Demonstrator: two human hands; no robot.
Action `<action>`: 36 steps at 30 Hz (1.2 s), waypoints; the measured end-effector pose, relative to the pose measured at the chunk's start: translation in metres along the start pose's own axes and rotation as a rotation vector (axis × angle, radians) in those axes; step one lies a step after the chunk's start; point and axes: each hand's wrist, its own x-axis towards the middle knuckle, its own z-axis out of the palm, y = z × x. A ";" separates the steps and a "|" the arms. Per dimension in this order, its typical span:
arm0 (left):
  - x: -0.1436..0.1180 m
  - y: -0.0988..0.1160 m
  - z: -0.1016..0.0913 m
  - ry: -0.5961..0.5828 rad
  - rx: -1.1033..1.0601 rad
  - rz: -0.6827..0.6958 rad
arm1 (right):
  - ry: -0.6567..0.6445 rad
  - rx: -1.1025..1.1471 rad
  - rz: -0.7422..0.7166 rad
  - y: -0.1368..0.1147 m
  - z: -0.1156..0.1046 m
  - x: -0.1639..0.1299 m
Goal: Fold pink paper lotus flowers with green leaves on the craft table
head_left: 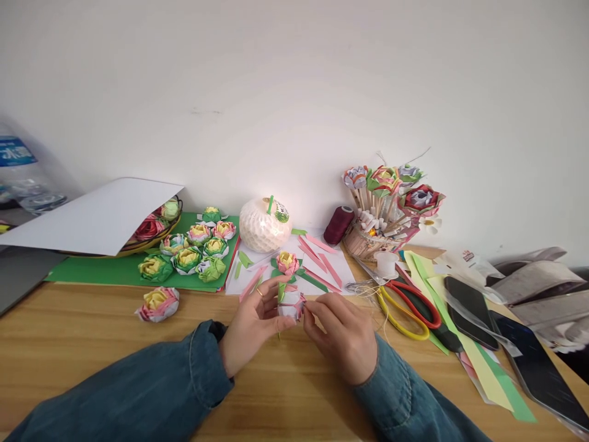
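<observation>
Between my hands, above the front of the table, is a small paper flower [289, 303] in white, pink and green. My left hand [257, 322] grips its left side with curled fingers and thumb; a ring shows on one finger. The fingertips of my right hand [338, 328] pinch the flower's pink right edge. Just behind it lies a pink and yellow paper flower [288, 263] with green strips around it. Pink paper strips [319, 258] are scattered over a white sheet [343, 261]. One more pink and yellow flower [159, 304] sits to the left on bare wood.
Several folded flowers [187, 260] cover a green sheet [101, 267] at left, beside a basket under white card [105, 215]. A white ball-shaped container [264, 224], thread spool [339, 224] and flower basket [368, 242] stand behind. Scissors [414, 313], paper strips and phones [534, 362] lie right.
</observation>
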 end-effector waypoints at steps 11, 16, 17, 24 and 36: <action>0.001 0.000 -0.002 0.019 -0.005 0.011 | -0.284 0.795 0.422 0.012 -0.008 0.014; 0.002 0.001 -0.001 0.030 -0.017 0.002 | -0.298 0.831 0.447 0.015 -0.002 0.011; 0.002 0.002 0.000 0.032 -0.019 -0.004 | -0.288 0.798 0.438 0.015 -0.001 0.010; 0.001 0.004 0.000 0.039 -0.016 -0.037 | -0.169 0.452 0.289 0.008 0.003 0.003; 0.001 0.004 0.001 0.057 -0.084 -0.064 | -0.173 0.518 0.264 0.004 0.002 0.004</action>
